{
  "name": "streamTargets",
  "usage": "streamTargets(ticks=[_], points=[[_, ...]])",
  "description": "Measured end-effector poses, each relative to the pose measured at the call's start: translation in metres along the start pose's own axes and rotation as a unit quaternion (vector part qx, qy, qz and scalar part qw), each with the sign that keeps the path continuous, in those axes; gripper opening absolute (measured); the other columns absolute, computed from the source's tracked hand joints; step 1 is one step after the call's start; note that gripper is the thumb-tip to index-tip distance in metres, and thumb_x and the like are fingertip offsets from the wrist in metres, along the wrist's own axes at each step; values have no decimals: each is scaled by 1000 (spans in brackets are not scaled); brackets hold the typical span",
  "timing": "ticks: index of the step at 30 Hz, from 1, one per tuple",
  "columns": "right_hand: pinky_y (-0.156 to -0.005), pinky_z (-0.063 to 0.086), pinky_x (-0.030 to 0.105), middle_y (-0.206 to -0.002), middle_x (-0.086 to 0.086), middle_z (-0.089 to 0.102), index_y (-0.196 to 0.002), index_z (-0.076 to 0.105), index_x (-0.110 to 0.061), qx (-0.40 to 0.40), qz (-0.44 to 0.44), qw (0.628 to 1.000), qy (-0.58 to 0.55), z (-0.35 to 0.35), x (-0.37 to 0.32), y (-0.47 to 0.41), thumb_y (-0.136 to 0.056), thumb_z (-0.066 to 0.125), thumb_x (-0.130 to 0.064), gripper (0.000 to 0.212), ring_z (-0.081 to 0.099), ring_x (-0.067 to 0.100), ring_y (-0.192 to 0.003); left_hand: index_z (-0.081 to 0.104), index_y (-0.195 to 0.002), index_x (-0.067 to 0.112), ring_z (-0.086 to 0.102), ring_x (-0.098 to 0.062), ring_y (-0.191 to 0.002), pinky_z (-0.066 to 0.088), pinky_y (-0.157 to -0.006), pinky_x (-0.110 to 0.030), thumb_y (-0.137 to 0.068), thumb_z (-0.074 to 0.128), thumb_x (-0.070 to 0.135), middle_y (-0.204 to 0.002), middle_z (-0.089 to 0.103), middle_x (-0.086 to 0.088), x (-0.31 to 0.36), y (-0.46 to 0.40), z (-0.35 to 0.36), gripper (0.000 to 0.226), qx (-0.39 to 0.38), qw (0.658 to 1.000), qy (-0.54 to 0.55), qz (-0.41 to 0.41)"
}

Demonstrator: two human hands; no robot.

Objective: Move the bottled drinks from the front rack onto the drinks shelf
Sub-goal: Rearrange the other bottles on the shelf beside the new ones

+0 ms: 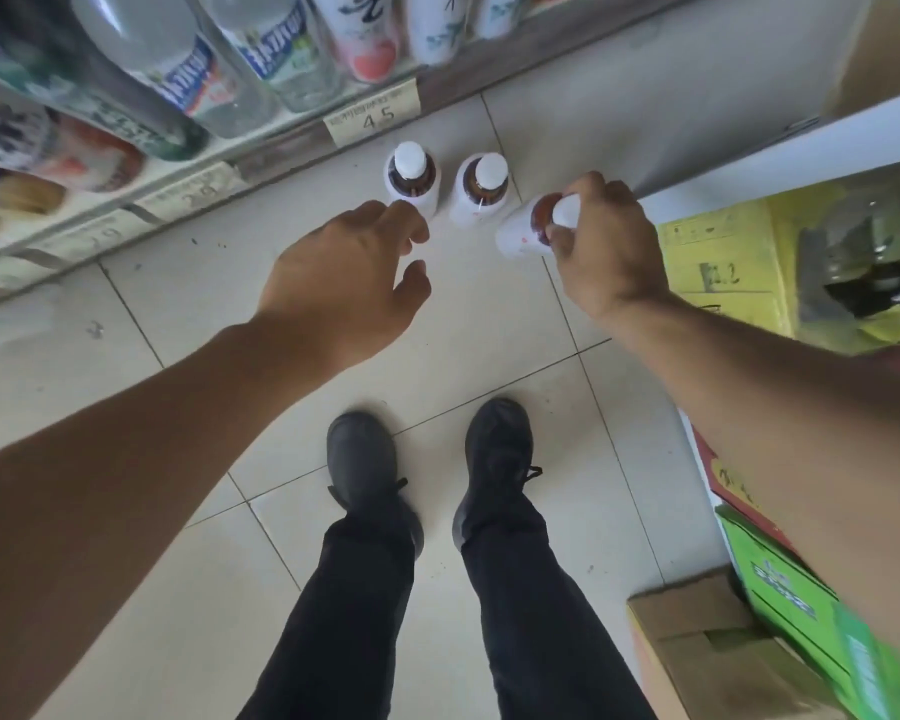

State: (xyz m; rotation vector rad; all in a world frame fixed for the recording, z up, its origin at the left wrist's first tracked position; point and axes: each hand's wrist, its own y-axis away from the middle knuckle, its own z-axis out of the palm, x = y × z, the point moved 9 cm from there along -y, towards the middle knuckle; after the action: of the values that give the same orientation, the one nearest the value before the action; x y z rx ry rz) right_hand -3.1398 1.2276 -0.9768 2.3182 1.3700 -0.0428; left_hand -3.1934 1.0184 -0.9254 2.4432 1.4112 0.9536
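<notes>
r hand [601, 246] grips tilted bottle [533, 226] by its cap, just right of middle bottle [481, 192]. l hand [349, 272] loose, fingers uncurled, holding nothing, near left bottle [411, 179]. both stand on floor tiles [489, 345] w/ middle bottle below price tag [372, 119].

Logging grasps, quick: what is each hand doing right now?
Left hand: open, fingers spread above the leftmost bottle, holding nothing.
Right hand: grips the tilted bottle near its cap.

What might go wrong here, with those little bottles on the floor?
The right hand grips a tilted bottle only near its cap, so it might slip. The left hand, open and reaching, could knock over the two upright bottles, which stand close together on the tiled floor.
</notes>
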Motion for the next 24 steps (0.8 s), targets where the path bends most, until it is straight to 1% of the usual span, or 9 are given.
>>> streamTargets(ticks=[2, 6, 10, 13, 16, 18, 20, 22, 24], points=[[-83, 41, 36, -121, 18, 56, -127, 52, -7, 12, -3, 999, -32, -25, -8, 25, -96, 57, -22, 35, 56, 35, -107, 55, -119, 27, 58, -14, -104, 43, -79, -30, -94, 51, 31, -112, 60, 12, 10, 13, -20, 26, -7, 1000, -2, -6], [-76, 39, 28, -113, 13, 61, -120, 59, -12, 51, -3, 993, -111, -96, -31, 78, -91, 64, -25, 32, 59, 26, -97, 54, -121, 27, 59, -15, -105, 46, -80, -31, -94, 52, 30, -113, 61, 12, 42, 44, -79, 28, 1, 1000, 2, 6], [-72, 41, 25, -101, 6, 62, -107, 63, -13, 95, -18, 978, -182, -196, -71, 132, -83, 71, -26, 28, 57, 20, -86, 52, -126, 27, 61, -17, -106, 54, -82, -40, -93, 55, 33, -120, 60, 8, 81, 82, -148, 34, 4, 999, -3, 36], [-69, 44, 25, -96, 8, 62, -103, 66, -9, 134, -65, 963, -226, -287, -112, 166, -78, 73, -27, 32, 58, 18, -80, 45, -133, 28, 60, -20, -113, 54, -84, -42, -90, 61, 40, -131, 54, 5, 115, 110, -207, 47, -11, 998, -17, 55], [-66, 48, 29, -93, 5, 62, -103, 66, -9, 146, -112, 952, -245, -380, -153, 194, -76, 73, -27, 33, 56, 15, -74, 32, -146, 36, 54, -18, -122, 48, -87, -34, -85, 70, 45, -147, 39, 10, 156, 143, -275, 72, -23, 997, -14, 79], [-67, 51, 32, -93, 1, 62, -103, 67, -11, 151, -150, 941, -264, -442, -180, 212, -77, 73, -28, 32, 57, 14, -75, 25, -148, 41, 49, -14, -126, 45, -92, -32, -79, 76, 44, -150, 35, 15, 182, 167, -323, 86, -26, 995, 27, 88], [-70, 53, 33, -91, -2, 64, -103, 68, -14, 155, -177, 929, -287, -500, -205, 229, -76, 71, -32, 32, 58, 12, -76, 24, -146, 44, 48, -8, -119, 39, -87, -23, -74, 82, 42, -140, 41, 19, 202, 191, -366, 93, -9, 992, 87, 92], [-68, 49, 26, -83, -7, 61, -99, 68, -17, 166, -195, 917, -306, -552, -228, 246, -75, 70, -34, 29, 57, 10, -71, 25, -145, 45, 50, -3, -109, 34, -79, -14, -71, 85, 39, -130, 46, 20, 217, 214, -407, 96, 24, 985, 135, 103], [-66, 47, 23, -80, -8, 62, -96, 68, -21, 178, -216, 902, -328, -598, -249, 262, -75, 70, -35, 25, 58, 11, -72, 30, -145, 37, 57, -10, -107, 38, -79, -16, -71, 86, 37, -128, 56, 13, 227, 232, -444, 92, 59, 981, 148, 109]])
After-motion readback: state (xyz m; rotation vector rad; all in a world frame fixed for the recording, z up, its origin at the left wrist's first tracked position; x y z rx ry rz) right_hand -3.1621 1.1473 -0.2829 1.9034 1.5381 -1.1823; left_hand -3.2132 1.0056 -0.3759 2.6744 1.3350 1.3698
